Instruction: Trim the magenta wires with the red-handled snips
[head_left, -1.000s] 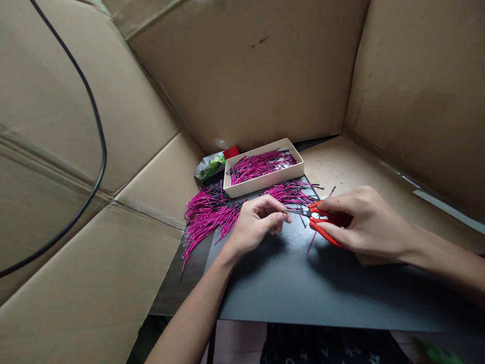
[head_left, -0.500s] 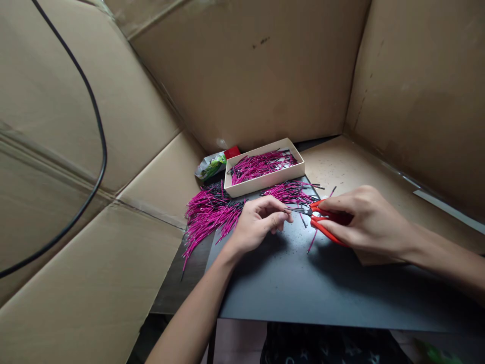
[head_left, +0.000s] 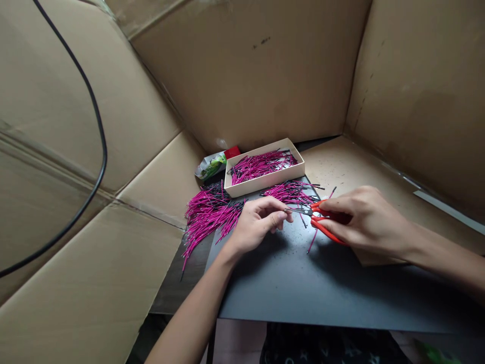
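My right hand [head_left: 373, 220] grips red-handled scissors [head_left: 326, 221], its fingers round the handles. Their narrow metal blades point left and reach the fingertips of my left hand [head_left: 263, 220]. Thumb and forefinger of that left hand are pinched together on a thin wire [head_left: 285, 210]; just a short dark end shows, the rest is hidden by the fingers. Beneath the scissors a loose magenta wire [head_left: 312, 241] lies on the grey board. Behind my hands is a small heap of magenta wires with black ends [head_left: 288, 192].
A cream box [head_left: 265, 186] of similar wires stands behind my hands. To its left are a larger wire pile [head_left: 212, 212] and a green-and-red packet [head_left: 215, 163]. Cardboard walls [head_left: 242, 76] surround the grey board [head_left: 288, 298]. A black cable [head_left: 101, 131] hangs at left.
Both hands keep almost the same place. The scissors have shifted very slightly at the left fingertips, and the dark wire end shows a little more clearly.
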### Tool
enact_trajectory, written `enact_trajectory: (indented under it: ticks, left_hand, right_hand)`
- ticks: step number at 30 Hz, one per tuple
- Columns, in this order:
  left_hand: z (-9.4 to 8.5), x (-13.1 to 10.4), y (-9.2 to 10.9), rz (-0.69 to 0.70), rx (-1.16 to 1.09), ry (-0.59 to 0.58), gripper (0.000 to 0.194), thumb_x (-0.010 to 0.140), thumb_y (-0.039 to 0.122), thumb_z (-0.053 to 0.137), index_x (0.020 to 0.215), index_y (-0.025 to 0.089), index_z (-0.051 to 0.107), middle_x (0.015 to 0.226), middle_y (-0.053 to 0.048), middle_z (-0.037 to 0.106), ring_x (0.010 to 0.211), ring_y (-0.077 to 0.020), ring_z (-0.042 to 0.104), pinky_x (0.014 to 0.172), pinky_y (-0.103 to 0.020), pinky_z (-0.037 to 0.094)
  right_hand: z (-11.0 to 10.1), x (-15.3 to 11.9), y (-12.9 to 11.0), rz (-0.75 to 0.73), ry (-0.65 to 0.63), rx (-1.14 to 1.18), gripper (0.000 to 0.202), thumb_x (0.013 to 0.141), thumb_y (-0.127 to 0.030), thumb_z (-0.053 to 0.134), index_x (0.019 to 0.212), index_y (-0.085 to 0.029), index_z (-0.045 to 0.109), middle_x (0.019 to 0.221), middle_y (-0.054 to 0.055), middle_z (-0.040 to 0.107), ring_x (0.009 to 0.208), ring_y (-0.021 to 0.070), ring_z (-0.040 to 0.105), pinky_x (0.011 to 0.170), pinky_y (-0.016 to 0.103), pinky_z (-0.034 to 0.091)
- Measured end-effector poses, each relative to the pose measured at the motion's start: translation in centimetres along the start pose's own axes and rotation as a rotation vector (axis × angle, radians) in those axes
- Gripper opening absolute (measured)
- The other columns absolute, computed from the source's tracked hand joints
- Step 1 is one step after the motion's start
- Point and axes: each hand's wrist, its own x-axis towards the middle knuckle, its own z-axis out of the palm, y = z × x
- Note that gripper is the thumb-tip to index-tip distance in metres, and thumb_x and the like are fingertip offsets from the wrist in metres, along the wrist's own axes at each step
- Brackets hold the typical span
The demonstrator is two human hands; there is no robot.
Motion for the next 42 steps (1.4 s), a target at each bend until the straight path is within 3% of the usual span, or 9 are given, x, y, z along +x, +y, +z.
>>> enact_trajectory:
  ticks: [7,13,34,38,40,42]
  left_hand:
    - [0.0,-0.1,0.1,-0.003,0.016,-0.003,0.017,0.082,0.028,0.066,0.083,0.011,0.065,0.077,-0.007,0.069,0.057,-0.0101,0.057,0.051,-0.022,0.047]
    - [-0.1,-0.1,0.1,-0.001,0.045,-0.017,0.015,0.084,0.026,0.064,0.086,0.011,0.066,0.079,-0.007,0.068,0.058,-0.0100,0.056,0.051,-0.021,0.046]
    - [0.0,-0.1,0.2,0.001,0.087,-0.047,0.019,0.088,0.027,0.058,0.087,0.011,0.067,0.080,-0.007,0.067,0.058,-0.0101,0.054,0.052,-0.022,0.044]
    - [-0.7,-0.1,0.6,0.038,0.337,0.030,0.019,0.089,0.026,0.056,0.100,0.014,0.066,0.073,-0.004,0.066,0.062,-0.0120,0.058,0.058,-0.024,0.045]
    - [-1.9,-0.1,0.7,0.058,0.617,0.160,0.021,0.087,0.024,0.057,0.105,0.016,0.064,0.073,-0.003,0.067,0.065,-0.0135,0.059,0.061,-0.025,0.045]
    - [-3.5,-0.2,0.5,0.030,0.892,0.320,0.013,0.086,0.024,0.057,0.093,0.018,0.067,0.079,-0.004,0.069,0.068,-0.0154,0.061,0.064,-0.027,0.044]
  right_hand:
    - [0.0,0.0,-0.2,0.031,0.027,0.009,0.021,0.080,-0.027,0.058,0.090,-0.017,0.075,0.057,0.001,0.064,0.046,0.0103,0.050,0.048,0.027,0.031]
    - [0.0,0.0,0.2,-0.016,-0.001,-0.002,0.021,0.083,-0.026,0.057,0.092,-0.017,0.074,0.066,0.004,0.069,0.051,0.0113,0.055,0.050,0.027,0.032]
    - [0.4,-0.1,0.4,0.005,0.025,0.029,0.021,0.082,-0.027,0.058,0.091,-0.017,0.074,0.058,0.001,0.064,0.047,0.0099,0.049,0.048,0.027,0.030]
    - [0.3,-0.1,0.6,0.012,0.033,-0.001,0.020,0.085,-0.030,0.057,0.081,-0.017,0.072,0.058,0.001,0.062,0.049,0.0102,0.048,0.051,0.028,0.031]
    - [0.1,0.0,0.6,0.048,0.059,-0.003,0.022,0.086,-0.032,0.056,0.081,-0.018,0.072,0.058,0.001,0.061,0.050,0.0105,0.046,0.051,0.028,0.030]
    - [0.1,0.0,0.5,0.081,0.087,-0.005,0.022,0.086,-0.033,0.056,0.085,-0.019,0.073,0.059,0.001,0.061,0.050,0.0105,0.046,0.050,0.028,0.029]
